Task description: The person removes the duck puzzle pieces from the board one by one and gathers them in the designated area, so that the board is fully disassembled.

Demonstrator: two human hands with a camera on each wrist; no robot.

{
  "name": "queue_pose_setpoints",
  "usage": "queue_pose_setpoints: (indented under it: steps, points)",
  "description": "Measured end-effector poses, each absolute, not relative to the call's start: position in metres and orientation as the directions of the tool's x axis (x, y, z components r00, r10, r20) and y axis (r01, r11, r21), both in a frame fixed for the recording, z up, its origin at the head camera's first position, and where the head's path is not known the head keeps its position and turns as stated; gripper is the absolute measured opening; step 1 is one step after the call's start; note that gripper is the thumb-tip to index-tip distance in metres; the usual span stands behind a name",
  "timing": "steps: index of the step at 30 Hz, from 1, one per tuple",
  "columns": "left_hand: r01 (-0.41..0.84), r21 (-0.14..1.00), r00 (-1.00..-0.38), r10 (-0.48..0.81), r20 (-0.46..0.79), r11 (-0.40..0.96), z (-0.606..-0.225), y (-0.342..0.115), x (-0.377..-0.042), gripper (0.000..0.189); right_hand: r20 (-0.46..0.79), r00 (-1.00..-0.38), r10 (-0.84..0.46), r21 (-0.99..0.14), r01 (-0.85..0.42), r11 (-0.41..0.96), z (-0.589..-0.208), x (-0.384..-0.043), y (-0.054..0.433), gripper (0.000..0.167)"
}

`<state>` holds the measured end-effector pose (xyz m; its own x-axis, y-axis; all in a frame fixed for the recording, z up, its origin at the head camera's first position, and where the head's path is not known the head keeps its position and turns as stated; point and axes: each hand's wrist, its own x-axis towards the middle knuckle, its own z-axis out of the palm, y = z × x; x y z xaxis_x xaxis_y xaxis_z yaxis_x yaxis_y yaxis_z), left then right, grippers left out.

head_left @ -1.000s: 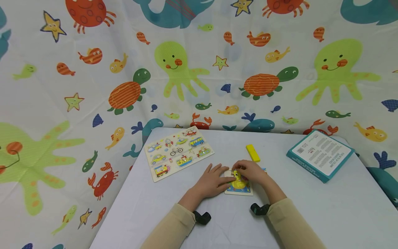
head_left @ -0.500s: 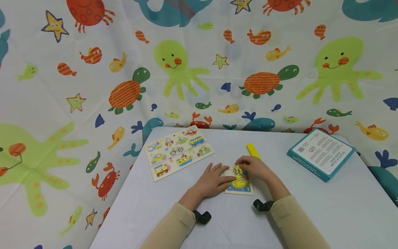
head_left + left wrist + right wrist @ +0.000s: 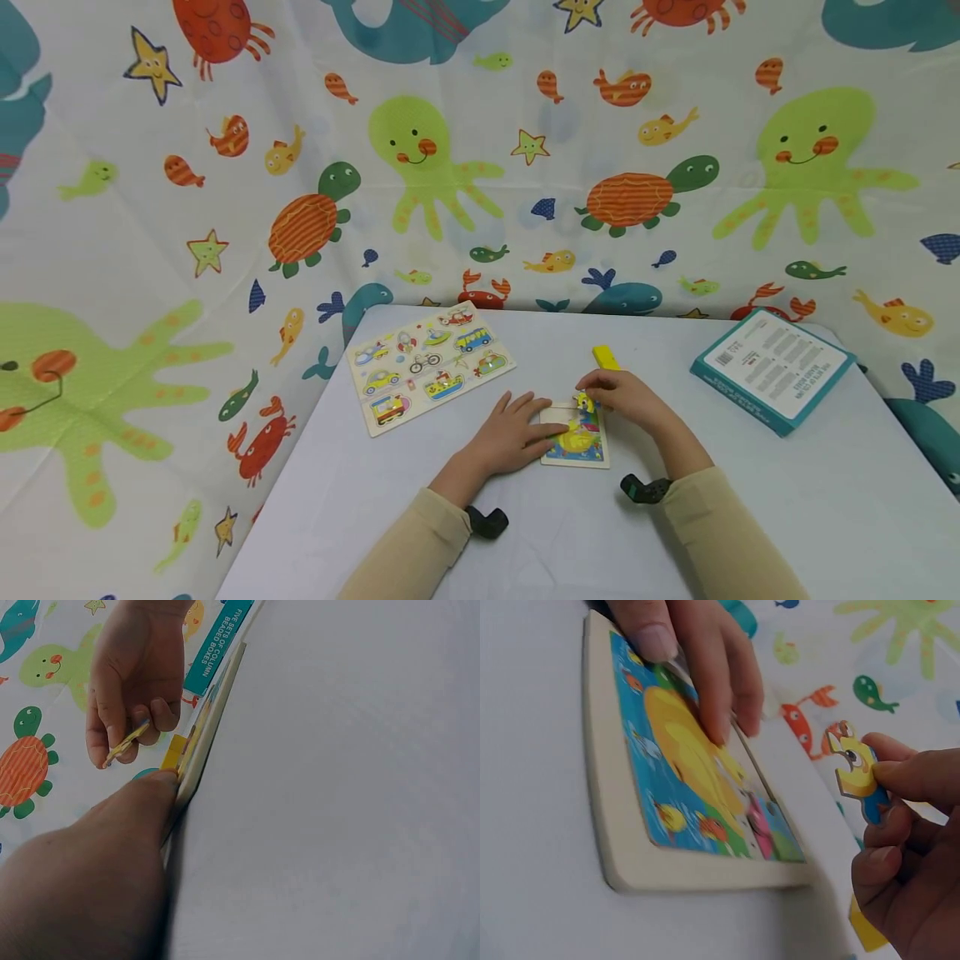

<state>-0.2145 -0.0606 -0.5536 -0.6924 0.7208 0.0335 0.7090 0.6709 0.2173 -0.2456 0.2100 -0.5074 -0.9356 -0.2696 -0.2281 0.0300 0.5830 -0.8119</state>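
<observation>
A person's right hand [image 3: 630, 402] pinches a yellow-and-blue puzzle piece [image 3: 863, 778], lifted near a duck puzzle [image 3: 697, 876] — partly covered by the left hand [image 3: 501, 440], fingers [image 3: 544, 432] outspread — as a yellow block [image 3: 604, 357], vehicle board [image 3: 420, 407] and teal box [image 3: 772, 371] share the desk [image 3: 555, 542].

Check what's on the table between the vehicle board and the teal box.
A yellow block, its near end hidden by the right hand; shows in head view.

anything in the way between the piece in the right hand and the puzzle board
Only the left hand, over the left side of the puzzle board; nothing visible stands between the piece and the right side.
</observation>
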Motion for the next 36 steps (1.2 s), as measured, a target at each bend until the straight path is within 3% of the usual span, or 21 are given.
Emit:
queue_pose_setpoints:
  steps: [22,36]
  points:
    - [0.715,0.216,-0.689,0.723,0.054,0.665,-0.559,-0.062,-0.216,0.042,-0.31,-0.922,-0.231,-0.734,0.077,0.674,-0.503,-0.246,0.313,0.022]
    - [0.709,0.231,-0.691,0.721,0.043,0.666,-0.557,-0.061,-0.215,0.042,-0.368,-0.896,-0.25,-0.696,0.087,0.712,-0.51,-0.248,0.332,0.02]
